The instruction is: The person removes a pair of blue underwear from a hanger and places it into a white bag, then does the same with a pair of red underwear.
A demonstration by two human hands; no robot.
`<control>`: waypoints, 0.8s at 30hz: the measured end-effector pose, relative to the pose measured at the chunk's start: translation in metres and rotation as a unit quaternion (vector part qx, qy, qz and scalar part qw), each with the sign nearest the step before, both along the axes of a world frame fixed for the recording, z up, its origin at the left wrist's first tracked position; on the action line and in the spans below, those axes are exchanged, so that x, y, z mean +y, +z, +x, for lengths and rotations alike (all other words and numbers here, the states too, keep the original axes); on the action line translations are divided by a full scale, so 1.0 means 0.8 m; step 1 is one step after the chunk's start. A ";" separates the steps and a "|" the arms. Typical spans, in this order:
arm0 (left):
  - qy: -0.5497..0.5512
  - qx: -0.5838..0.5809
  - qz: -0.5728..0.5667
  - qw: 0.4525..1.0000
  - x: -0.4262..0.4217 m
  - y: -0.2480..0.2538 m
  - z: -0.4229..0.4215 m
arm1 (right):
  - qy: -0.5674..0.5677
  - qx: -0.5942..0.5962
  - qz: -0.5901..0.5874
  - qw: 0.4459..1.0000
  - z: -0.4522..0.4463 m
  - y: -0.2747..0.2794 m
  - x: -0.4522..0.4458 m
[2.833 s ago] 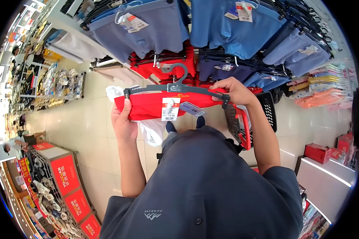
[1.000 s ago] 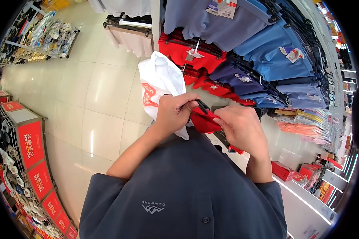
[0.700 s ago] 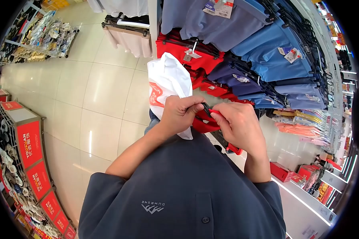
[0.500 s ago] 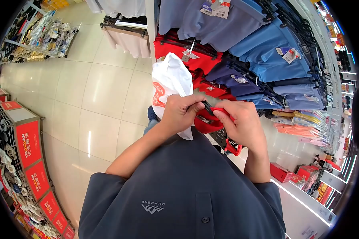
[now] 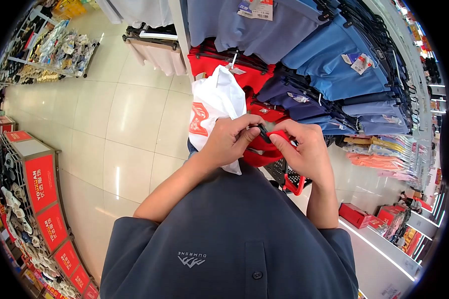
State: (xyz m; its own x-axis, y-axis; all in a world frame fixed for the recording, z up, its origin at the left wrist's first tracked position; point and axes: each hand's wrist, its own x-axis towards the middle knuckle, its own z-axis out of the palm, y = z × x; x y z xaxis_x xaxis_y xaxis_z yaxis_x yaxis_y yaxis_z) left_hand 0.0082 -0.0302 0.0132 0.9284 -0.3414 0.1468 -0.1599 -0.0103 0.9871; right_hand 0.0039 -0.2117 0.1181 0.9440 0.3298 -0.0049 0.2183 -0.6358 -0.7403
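My left hand [image 5: 230, 138] is closed, with thumb and index finger pinching a black hanger clip [image 5: 265, 133]. Close beside it, my right hand [image 5: 305, 149] pinches the edge of a red garment [image 5: 259, 158] where it meets the clip. The rest of the garment droops below my fingers, partly hidden by both hands. A white plastic bag [image 5: 218, 94] with red-orange print hangs at my left wrist, behind the hand. Under my right hand shows a dark perforated basket or cart part with a red handle [image 5: 295, 185].
Ahead, a rack carries blue shorts [image 5: 324, 74] and red garments [image 5: 224, 67] on black hangers. Folded orange clothes [image 5: 376, 160] hang at the right. A shoe stand with red panels [image 5: 41, 182] lines the left side, beside the tiled floor [image 5: 129, 114].
The view has shifted slightly. My right hand has moved a little, its fingers bunching the red garment nearer the black clip; both hands keep their pinch.
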 end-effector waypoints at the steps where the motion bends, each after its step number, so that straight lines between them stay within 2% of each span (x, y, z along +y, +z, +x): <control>1: 0.000 0.000 0.000 1.000 0.000 -0.001 0.002 | 0.000 0.000 0.000 1.000 0.000 0.000 -0.003; 3: -0.018 -0.058 0.015 0.998 0.001 -0.004 0.007 | 0.012 0.024 -0.012 1.000 0.001 0.000 -0.009; 7: 0.022 -0.060 -0.006 0.998 -0.013 -0.012 0.004 | 0.010 0.054 0.020 0.998 0.008 -0.010 -0.011; 9: 0.001 0.020 -0.035 0.999 -0.018 -0.019 0.003 | 0.051 -0.103 -0.048 0.992 0.012 -0.028 -0.012; 10: 0.000 0.020 -0.036 0.999 -0.018 -0.018 0.003 | 0.050 -0.103 -0.049 0.992 0.012 -0.027 -0.014; 12: 0.004 0.035 -0.004 0.999 -0.011 -0.010 0.006 | 0.030 0.004 -0.118 0.993 0.012 -0.026 -0.019; 14: 0.038 0.068 -0.042 0.996 0.001 -0.013 0.011 | -0.055 0.021 -0.072 0.996 0.009 -0.009 -0.038; 15: 0.071 0.100 -0.080 0.989 0.009 -0.015 0.014 | -0.077 -0.026 -0.019 0.997 0.009 -0.015 -0.059; 16: 0.090 0.121 -0.125 0.981 0.019 -0.016 0.018 | -0.137 0.008 0.058 0.989 0.006 -0.016 -0.079; 18: 0.121 0.086 -0.114 0.982 0.037 -0.015 0.025 | -0.210 0.014 0.095 0.973 -0.001 -0.007 -0.128; 19: 0.126 0.085 -0.108 0.983 0.046 -0.015 0.026 | -0.248 0.023 0.178 0.952 -0.006 -0.002 -0.140; 22: 0.124 0.083 -0.068 0.987 0.061 -0.017 0.031 | -0.272 0.008 0.333 0.903 -0.020 -0.020 -0.188; 24: 0.147 0.088 -0.097 0.980 0.052 -0.013 0.035 | -0.273 0.029 0.387 0.880 -0.029 -0.036 -0.202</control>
